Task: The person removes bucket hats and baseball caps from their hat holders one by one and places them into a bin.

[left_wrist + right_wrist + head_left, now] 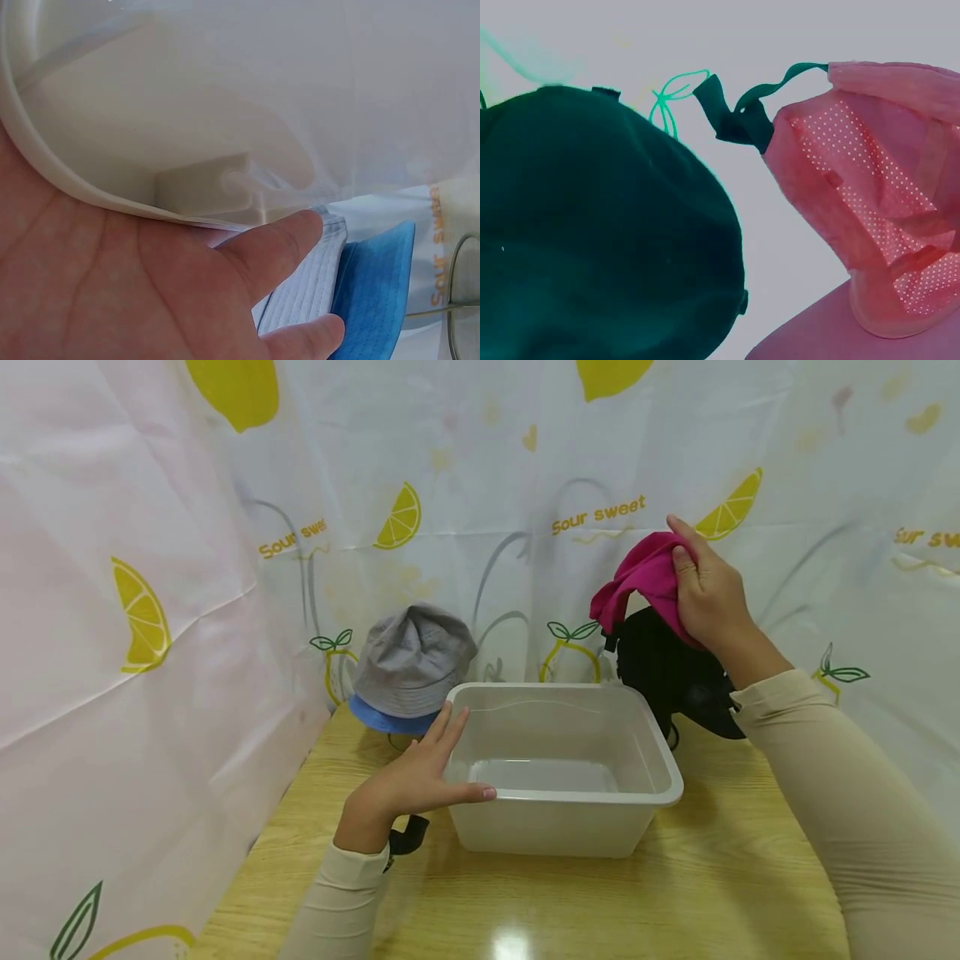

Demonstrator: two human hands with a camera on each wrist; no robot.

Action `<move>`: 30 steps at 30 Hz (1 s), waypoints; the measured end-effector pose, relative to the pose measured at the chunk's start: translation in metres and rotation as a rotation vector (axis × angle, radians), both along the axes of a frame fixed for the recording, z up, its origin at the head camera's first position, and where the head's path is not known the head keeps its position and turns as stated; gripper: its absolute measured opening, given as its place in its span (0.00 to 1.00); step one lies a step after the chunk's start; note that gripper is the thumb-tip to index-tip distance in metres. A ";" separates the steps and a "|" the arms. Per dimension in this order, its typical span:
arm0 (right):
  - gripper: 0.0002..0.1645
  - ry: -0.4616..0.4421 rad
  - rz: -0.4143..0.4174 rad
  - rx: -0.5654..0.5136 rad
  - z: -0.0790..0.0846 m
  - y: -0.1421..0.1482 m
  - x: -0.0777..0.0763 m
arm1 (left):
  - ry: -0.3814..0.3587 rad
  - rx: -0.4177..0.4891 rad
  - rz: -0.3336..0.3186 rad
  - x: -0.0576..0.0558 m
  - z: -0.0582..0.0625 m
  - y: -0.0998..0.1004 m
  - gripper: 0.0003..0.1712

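A bright pink cap (pixel 647 572) is gripped by my right hand (pixel 712 597), raised just above a black cap (pixel 645 656) at the back right. In the right wrist view the pink cap (pixel 810 165) shows a dotted mesh lining and a dark strap, beside the large rounded crown of the black cap (pixel 615 225). My left hand (pixel 412 781) rests on the left front corner of a white plastic bin (pixel 577 797), fingers spread and thumb along the front rim. Nothing lies inside the bin. Seen from the left wrist, the palm (pixel 112 277) lies against the bin's rim.
A grey bucket hat (pixel 412 660) sits over a blue hat (pixel 386 718) on a wire stand at the back left. The wooden table (pixel 487 902) carries everything. A lemon-print curtain (pixel 480 460) hangs close behind and at the left.
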State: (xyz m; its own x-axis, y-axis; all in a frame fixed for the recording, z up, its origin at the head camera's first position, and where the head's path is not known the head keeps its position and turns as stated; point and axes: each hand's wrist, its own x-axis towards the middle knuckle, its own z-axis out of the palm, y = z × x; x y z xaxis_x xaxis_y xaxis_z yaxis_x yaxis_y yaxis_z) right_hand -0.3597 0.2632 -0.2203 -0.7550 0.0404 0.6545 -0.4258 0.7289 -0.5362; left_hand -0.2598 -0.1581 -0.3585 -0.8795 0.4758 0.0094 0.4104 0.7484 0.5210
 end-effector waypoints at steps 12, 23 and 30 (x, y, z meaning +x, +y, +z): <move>0.28 0.032 0.112 0.052 -0.007 -0.024 0.021 | -0.007 0.010 -0.011 0.001 0.001 -0.001 0.71; 0.28 -0.010 0.185 0.094 -0.014 -0.045 0.039 | -0.016 0.006 0.009 0.001 0.001 -0.001 0.73; 0.27 -0.029 0.224 0.149 -0.023 -0.056 0.043 | -0.001 -0.002 0.024 0.002 0.002 -0.001 0.74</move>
State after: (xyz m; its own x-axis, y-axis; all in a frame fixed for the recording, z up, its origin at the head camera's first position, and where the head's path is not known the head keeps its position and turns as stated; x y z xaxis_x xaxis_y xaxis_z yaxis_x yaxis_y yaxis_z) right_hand -0.3170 0.2072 -0.2436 -0.7532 -0.2244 0.6184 -0.5709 0.6901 -0.4449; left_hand -0.2578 -0.1592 -0.3566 -0.8907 0.4546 0.0076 0.3918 0.7590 0.5200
